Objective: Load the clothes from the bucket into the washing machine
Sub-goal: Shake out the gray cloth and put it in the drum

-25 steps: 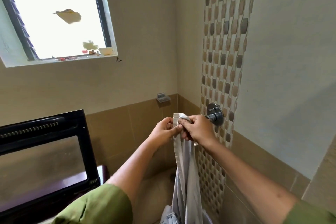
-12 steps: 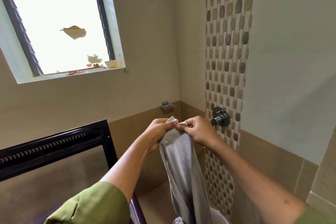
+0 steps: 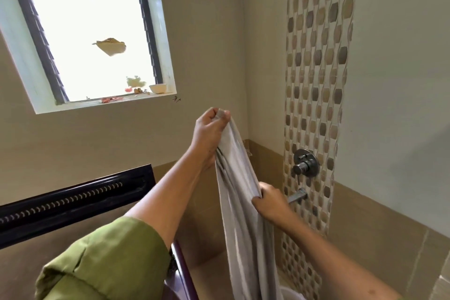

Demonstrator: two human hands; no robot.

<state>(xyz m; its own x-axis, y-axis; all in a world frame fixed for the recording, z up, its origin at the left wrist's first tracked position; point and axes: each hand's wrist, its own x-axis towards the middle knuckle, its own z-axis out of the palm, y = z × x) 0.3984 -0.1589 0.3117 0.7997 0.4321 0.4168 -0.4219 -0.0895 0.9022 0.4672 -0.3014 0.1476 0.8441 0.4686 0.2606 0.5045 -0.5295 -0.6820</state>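
the left hand [image 3: 209, 134] is pinching the top end of the grey cloth [image 3: 239, 192] between thumb and curled fingers, and it is now holding that end raised high, level with the window sill. half a second ago both hands were meeting at the cloth's top edge, side by side; now they are well apart. the right hand [image 3: 269, 204] is gripping the cloth lower down along its right edge, fingers curled round a fold, having slid down from the top. the cloth is hanging stretched between the two hands and then falling in long folds out of the bottom of the view. a pale curved rim at the bottom edge, just right of the cloth, is possibly the bucket [image 3: 293, 295], but too little of it is showing to be sure. the green sleeve [image 3: 102, 263] of the left arm is filling the lower left. behind it the dark lid [image 3: 73, 200] of the washing machine is standing raised, sitting lower in the view than before, as the camera is tilting upward. the tap fittings [image 3: 305, 163] on the patterned tile strip [image 3: 316, 80] are just beyond the right hand. the window [image 3: 92, 39] is glowing at upper left, with a small bowl [image 3: 157, 88] on its sill.
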